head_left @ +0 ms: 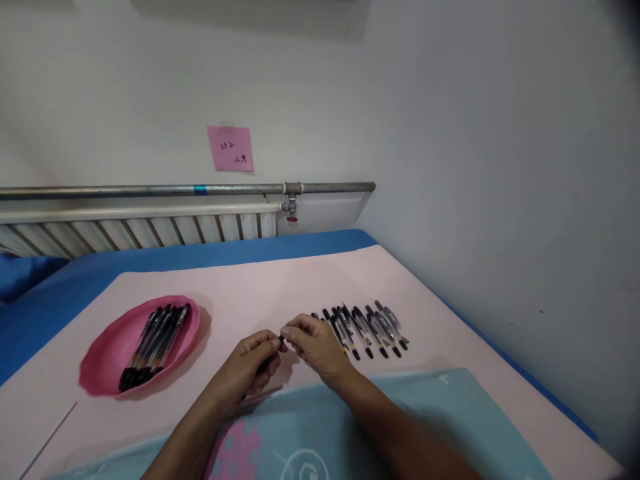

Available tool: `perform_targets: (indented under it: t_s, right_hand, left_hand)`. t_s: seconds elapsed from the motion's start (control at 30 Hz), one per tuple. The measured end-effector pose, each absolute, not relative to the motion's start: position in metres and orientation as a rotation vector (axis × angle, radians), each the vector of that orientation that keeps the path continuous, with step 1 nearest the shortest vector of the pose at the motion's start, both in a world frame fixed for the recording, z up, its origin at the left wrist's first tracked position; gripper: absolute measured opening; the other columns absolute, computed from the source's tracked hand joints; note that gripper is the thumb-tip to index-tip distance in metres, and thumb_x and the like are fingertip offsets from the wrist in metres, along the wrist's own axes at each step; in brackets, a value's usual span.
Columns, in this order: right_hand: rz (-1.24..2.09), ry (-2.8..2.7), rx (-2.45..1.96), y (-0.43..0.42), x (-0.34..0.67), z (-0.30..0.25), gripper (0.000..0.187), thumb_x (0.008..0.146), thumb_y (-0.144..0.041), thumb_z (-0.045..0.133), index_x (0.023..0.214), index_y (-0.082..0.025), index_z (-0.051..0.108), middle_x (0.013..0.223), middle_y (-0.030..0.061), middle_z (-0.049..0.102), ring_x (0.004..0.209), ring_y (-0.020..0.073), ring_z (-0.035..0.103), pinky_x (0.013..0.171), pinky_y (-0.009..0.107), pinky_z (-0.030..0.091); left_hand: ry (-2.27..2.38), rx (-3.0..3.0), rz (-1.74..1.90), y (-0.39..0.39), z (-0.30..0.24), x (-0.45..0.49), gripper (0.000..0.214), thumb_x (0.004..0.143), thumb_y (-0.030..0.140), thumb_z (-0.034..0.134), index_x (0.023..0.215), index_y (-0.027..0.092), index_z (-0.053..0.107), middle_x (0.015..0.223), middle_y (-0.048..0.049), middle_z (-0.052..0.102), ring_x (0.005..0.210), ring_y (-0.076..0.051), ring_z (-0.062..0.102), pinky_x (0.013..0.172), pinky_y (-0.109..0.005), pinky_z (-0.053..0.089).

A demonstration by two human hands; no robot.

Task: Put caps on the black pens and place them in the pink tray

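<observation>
In front of me, above the pink sheet (260, 287), my two hands meet fingertip to fingertip. My left hand (247, 365) is curled around a black pen (281, 339), most of which its fingers hide. With thumb and forefinger, my right hand (314, 341) pinches at the pen's dark upper end; whether a cap or another small part is there I cannot tell. Just beyond my right wrist lie several clear-barrelled pens (370, 330) with black ends, slanted side by side in a row. Left of my hands, a pink scalloped dish (95, 363) holds a bundle of similar pens (156, 347).
A light-blue patterned cloth (410, 400) covers the near edge under my forearms. At lower left lies a thin white stick or cord (50, 437). Behind the surface run a metal pipe (240, 190) and radiator (150, 230); a white wall (500, 200) borders the right.
</observation>
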State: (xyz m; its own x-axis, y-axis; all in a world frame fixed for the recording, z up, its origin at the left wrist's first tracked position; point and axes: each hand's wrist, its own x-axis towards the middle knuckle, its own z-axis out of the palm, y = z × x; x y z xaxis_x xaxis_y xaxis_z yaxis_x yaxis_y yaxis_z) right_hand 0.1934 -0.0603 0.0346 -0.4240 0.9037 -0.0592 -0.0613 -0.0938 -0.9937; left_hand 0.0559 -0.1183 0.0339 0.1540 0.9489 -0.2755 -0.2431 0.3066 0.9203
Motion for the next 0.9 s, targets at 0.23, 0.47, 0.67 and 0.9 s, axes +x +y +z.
perform_targets:
  t_s: [0.23, 0.47, 0.67, 0.9]
  right_hand:
    - [1.735, -1.413, -0.908, -0.0614, 0.1938, 0.0357, 0.02, 0.069, -0.033, 0.059, 0.078, -0.015, 0.061, 0.051, -0.0052, 0.048, 0.043, 0.006, 0.038, 0.04, 0.018, 0.028]
    - [1.686, -1.444, -0.943, -0.0612, 0.1934, 0.0347, 0.018, 0.069, -0.032, 0.06, 0.076, -0.016, 0.06, 0.051, -0.0051, 0.049, 0.043, 0.0058, 0.037, 0.04, 0.019, 0.028]
    - [1.646, -1.426, -0.954, -0.0606, 0.1934, 0.0335, 0.017, 0.067, -0.032, 0.062, 0.067, -0.015, 0.058, 0.049, -0.0056, 0.046, 0.043, 0.0054, 0.037, 0.041, 0.018, 0.027]
    - [1.683, -1.404, -0.951, -0.0608, 0.1922, 0.0332, 0.019, 0.068, -0.034, 0.061, 0.065, -0.015, 0.057, 0.047, -0.0056, 0.046, 0.041, 0.0049, 0.036, 0.04, 0.018, 0.026]
  left_hand:
    - [1.047, 0.826, 1.029, -0.1197, 0.0328, 0.0552, 0.02, 0.077, 0.038, 0.049, 0.076, 0.018, 0.049, 0.047, 0.0074, 0.043, 0.03, 0.0, 0.018, 0.031, -0.015, 0.008]
    - [1.092, 0.864, 1.029, -0.1184, 0.0354, 0.0566, 0.021, 0.078, 0.038, 0.047, 0.076, 0.017, 0.05, 0.046, 0.0074, 0.041, 0.032, -0.001, 0.02, 0.032, -0.016, 0.009]
    - [1.118, 0.909, 1.036, -0.1186, 0.0349, 0.0562, 0.021, 0.078, 0.038, 0.048, 0.075, 0.017, 0.051, 0.046, 0.0073, 0.041, 0.032, -0.001, 0.022, 0.033, -0.016, 0.01]
    - [1.116, 0.926, 1.026, -0.118, 0.0365, 0.0579, 0.022, 0.077, 0.038, 0.048, 0.074, 0.017, 0.049, 0.047, 0.0076, 0.041, 0.033, -0.002, 0.023, 0.034, -0.017, 0.011]
